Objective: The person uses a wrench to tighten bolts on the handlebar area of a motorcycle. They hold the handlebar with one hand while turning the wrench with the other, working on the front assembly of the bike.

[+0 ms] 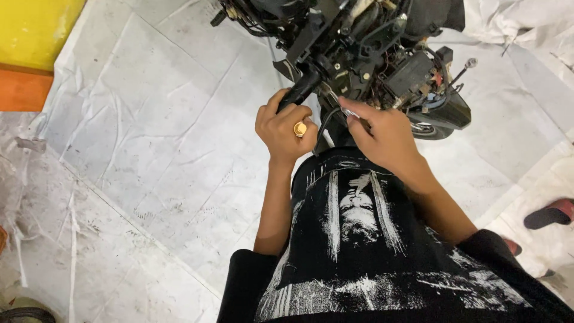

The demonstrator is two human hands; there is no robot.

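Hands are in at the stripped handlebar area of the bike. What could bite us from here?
1. The right hand works a thin metal tool beside exposed wiring; a slip could nick a wire or a finger.
2. The left hand grips the black handlebar grip and also pinches a small brass-coloured part; it could drop onto the creased white floor sheet.

We count two hands, our left hand (282,128) and right hand (382,137), one gold ring (300,128), one black handlebar grip (299,91), one stripped motorcycle front (371,48), one white floor sheet (167,119), and one sandalled foot (550,214) nearby
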